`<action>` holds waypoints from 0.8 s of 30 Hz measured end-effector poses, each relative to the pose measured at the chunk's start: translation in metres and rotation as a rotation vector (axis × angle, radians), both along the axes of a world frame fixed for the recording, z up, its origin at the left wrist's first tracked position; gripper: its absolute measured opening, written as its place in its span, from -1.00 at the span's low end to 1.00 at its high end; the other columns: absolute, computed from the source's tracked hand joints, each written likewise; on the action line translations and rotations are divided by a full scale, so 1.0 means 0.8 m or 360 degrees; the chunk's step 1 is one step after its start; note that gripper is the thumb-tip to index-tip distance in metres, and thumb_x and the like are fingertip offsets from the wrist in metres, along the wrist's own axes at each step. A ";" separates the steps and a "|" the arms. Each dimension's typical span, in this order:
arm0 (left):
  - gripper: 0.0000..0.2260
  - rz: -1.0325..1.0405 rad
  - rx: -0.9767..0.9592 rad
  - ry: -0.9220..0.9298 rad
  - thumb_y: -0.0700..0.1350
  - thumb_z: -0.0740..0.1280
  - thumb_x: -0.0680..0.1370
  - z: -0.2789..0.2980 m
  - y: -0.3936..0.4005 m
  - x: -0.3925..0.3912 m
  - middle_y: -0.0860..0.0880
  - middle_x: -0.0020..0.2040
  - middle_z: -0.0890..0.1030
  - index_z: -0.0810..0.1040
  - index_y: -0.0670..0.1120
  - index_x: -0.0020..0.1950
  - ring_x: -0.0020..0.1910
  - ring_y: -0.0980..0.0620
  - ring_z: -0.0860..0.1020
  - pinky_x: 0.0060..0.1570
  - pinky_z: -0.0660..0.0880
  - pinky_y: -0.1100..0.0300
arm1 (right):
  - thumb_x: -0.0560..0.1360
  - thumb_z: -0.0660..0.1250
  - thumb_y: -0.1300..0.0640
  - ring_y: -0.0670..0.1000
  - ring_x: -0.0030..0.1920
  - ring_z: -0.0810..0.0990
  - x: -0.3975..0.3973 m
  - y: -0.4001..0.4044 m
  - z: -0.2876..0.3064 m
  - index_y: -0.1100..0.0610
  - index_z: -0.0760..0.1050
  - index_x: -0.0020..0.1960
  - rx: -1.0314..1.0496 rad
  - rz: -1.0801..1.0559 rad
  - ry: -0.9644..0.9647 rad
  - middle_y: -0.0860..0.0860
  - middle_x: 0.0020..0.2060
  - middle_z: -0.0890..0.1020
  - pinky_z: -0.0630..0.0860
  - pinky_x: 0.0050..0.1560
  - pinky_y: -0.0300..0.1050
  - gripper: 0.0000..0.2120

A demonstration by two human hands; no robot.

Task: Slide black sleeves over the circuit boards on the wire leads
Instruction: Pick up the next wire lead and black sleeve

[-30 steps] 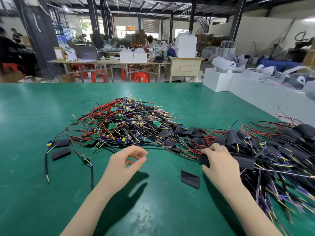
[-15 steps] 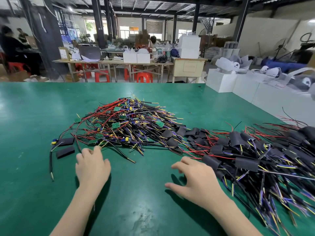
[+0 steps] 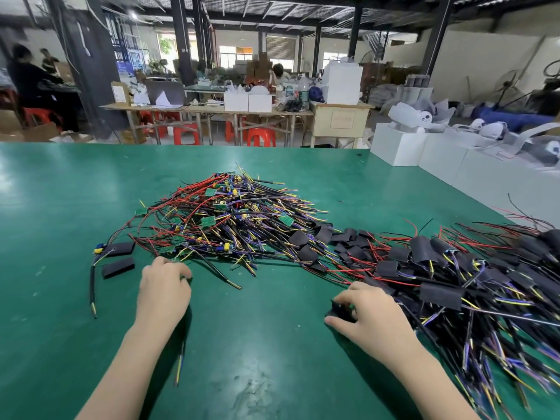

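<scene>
Green-topped desk (image 3: 75,207), two bare hands low in the head view.

Left hand (image 3: 163,289): palm down on the desk at the near edge of the pile of bare green circuit boards with red, black, yellow and purple wire leads (image 3: 224,219). Fingers curled down at the tips onto the wires there, but what they hold is hidden under the hand — cannot tell if they grip anything. A thin black lead with yellow and blue tips (image 3: 180,363) sticks out from under the wrist toward the camera.

Right hand (image 3: 371,318): thumb and curled fingers pinch a small flat black sleeve (image 3: 341,310) just off the desk surface, right beside the near-left edge of the big heap of leads already covered with black sleeves (image 3: 454,277). That heap fills the right side of the desk and runs out of frame, blurred at its near end.

Between the two piles — a scatter of loose flat black sleeves (image 3: 348,241), some overlapping the wires.

Left of the bare-board pile, apart from it: one board partly inside a black sleeve with a blue and yellow part showing at its end (image 3: 119,248), and just in front of it an empty flat black sleeve (image 3: 118,267). A thick black cable with a brass tip (image 3: 91,289) runs from there toward the camera.

White boxes (image 3: 424,153) stand along the far right edge of the desk.
</scene>
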State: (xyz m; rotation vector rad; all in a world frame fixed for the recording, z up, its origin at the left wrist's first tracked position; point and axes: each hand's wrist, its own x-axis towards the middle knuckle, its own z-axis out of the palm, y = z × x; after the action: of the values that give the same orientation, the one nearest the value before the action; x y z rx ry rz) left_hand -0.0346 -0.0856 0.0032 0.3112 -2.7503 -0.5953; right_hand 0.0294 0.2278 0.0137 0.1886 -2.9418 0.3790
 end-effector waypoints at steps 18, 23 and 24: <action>-0.82 -0.0798 0.0226 0.0148 0.00 0.40 0.52 -0.005 0.069 0.025 0.05 -0.29 0.51 0.50 -0.08 -0.15 -0.27 0.03 0.43 -0.22 0.37 0.15 | 0.52 0.33 -0.03 -0.02 0.16 0.43 -0.012 0.000 -0.017 -0.02 0.54 0.26 -0.0119 0.0064 0.0116 -0.05 0.04 0.51 0.40 0.12 -0.15 -0.67; -0.89 -0.0800 0.0634 0.0093 -0.04 0.40 0.53 -0.003 0.076 0.025 -0.03 -0.36 0.54 0.53 -0.01 -0.16 -0.45 0.15 0.32 -0.37 0.29 0.34 | 0.51 0.34 0.05 0.01 0.10 0.50 -0.013 0.002 -0.015 0.02 0.57 0.21 -0.0170 0.0050 0.0133 -0.05 0.01 0.54 0.43 0.10 -0.12 -0.72; -0.90 -0.0786 0.0640 0.0096 -0.04 0.39 0.53 -0.001 0.073 0.024 -0.02 -0.36 0.53 0.54 0.03 -0.17 -0.45 0.16 0.33 -0.38 0.28 0.34 | 0.52 0.33 0.04 0.00 0.12 0.49 -0.014 0.002 -0.015 0.01 0.57 0.21 -0.0153 0.0050 0.0122 -0.06 0.02 0.55 0.43 0.10 -0.12 -0.72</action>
State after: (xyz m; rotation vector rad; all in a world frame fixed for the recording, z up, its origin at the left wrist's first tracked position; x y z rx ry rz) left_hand -0.0157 -0.0269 0.0024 -0.3111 -2.6314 -1.2619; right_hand 0.0183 0.2297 0.0014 0.2318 -2.8408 0.5045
